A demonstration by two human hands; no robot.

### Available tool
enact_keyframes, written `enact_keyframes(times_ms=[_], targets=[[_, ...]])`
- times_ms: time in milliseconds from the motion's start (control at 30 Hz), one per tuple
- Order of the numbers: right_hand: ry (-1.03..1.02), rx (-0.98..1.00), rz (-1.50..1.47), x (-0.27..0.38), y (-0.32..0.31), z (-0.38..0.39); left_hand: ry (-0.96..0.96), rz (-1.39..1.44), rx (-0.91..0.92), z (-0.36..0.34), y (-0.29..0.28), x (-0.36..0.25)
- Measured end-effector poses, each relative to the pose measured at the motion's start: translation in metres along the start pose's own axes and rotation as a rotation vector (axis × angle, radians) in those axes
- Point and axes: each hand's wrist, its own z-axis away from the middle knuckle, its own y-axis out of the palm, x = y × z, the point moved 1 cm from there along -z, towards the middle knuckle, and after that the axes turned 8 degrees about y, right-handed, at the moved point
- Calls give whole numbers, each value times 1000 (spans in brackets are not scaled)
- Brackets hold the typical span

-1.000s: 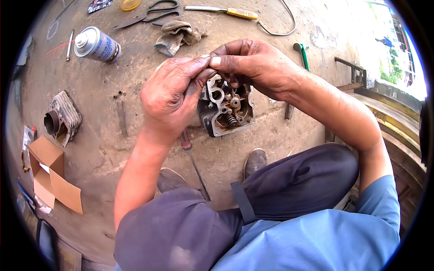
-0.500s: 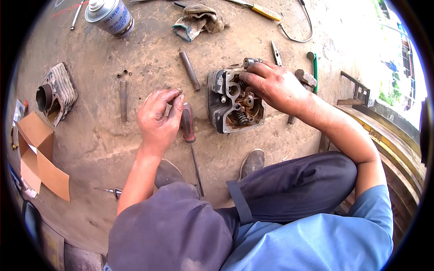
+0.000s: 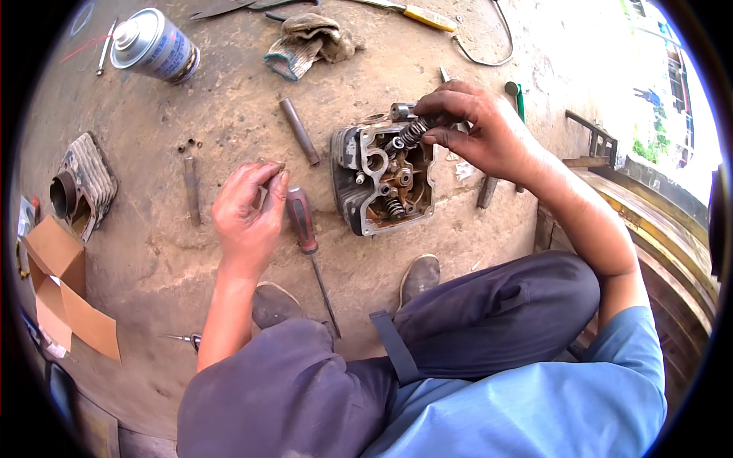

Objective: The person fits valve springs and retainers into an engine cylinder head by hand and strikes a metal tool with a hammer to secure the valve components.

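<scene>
My right hand point(image 3: 489, 130) pinches a dark valve spring point(image 3: 414, 132) between thumb and fingers, tilted over the top right of the engine cylinder head point(image 3: 345, 187). The head lies open side up on the ground, oily brown inside. A second valve spring point(image 3: 394, 208) sits in its lower part. Left of it, my left hand point(image 3: 246, 208) is raised with thumb and fingertips pressed together. Whatever they hold is too small to make out. Just right of that hand lies a screwdriver point(image 3: 302, 221) with a red and grey handle.
A metal rod point(image 3: 298, 131) and a work glove point(image 3: 309, 46) lie beyond the cylinder head. At left are a finned cylinder point(image 3: 90, 183), an opened cardboard box point(image 3: 57, 256), a spray can point(image 3: 156, 47) and another rod point(image 3: 192, 191). A green-handled tool point(image 3: 519, 103) lies behind my right hand.
My right hand has lifted the valve spring up out of the cylinder head. My left hand stays pinched at nearly the same spot. The whole view has shifted slightly.
</scene>
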Motion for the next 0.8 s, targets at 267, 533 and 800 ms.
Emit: enact_keyframes(times_ms=[267,533,800], targets=[[307,53,-641,-40,-2,25,-383,415,53,-5,0,-22],[295,16,-916,-64,15,57,-431,428,296,-44,55,-58],[196,-55,-1030,-85,24,75,367,-552,500,-62,115,-64]])
